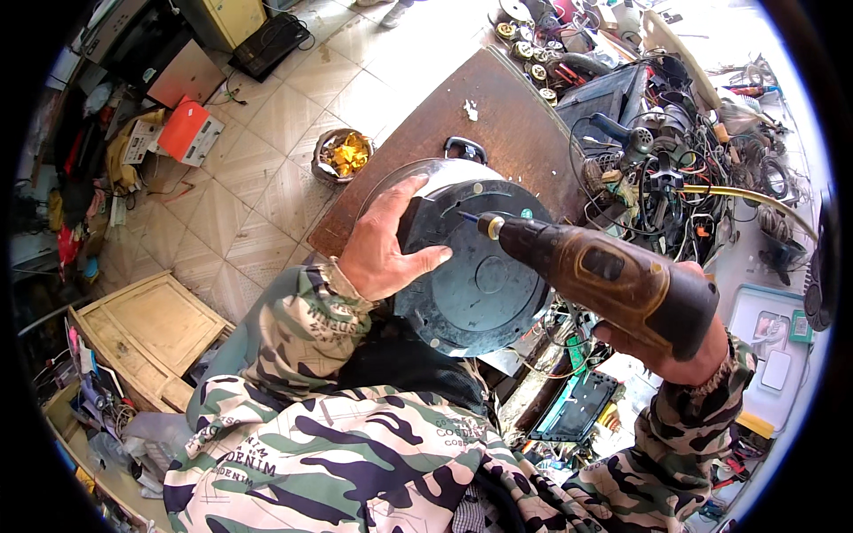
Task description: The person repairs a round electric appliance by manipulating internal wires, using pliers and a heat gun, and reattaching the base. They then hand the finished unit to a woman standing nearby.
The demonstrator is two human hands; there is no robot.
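A round appliance (490, 306) lies tipped in front of me, its black base facing up and a strip of pale side wall showing at the far left. Small pale feet dot the base, and a black handle (465, 149) sticks out at the far end. My left hand (382, 240) grips its left edge, thumb lying across the base and fingers over the side. In my right hand (666, 351) is a dark, worn power screwdriver (604, 275). Its bit points left at the base near the far rim; whether the tip touches a screw, I cannot tell.
Beneath the appliance is a brown wooden board (498, 98). A basket (318, 169) with yellow scraps stands on the tiled floor to the left. Tangled wires and parts (657, 160) crowd the right, near a clear plastic tray (764, 342). A wooden cabinet (155, 324) sits at left.
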